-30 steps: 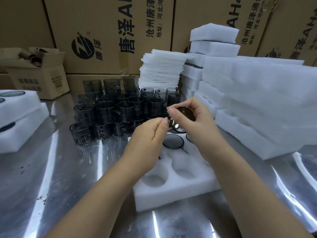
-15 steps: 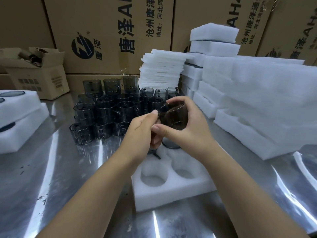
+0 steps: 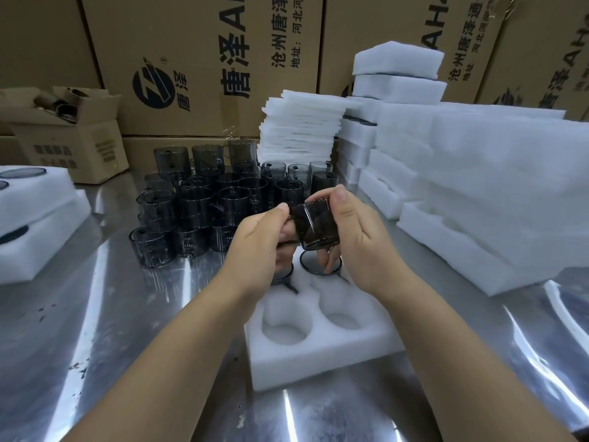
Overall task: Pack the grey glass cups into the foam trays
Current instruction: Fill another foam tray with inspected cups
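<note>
One smoky glass cup (image 3: 317, 226) gripped by left hand (image 3: 255, 244) and right hand (image 3: 360, 240), round-welled white foam tray (image 3: 318, 355) below

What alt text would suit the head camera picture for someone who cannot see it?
A person's left hand and right hand hold a grey glass cup above a white foam tray on a shiny metal table. More grey cups stand behind, beside foam stacks and cardboard boxes.
</note>
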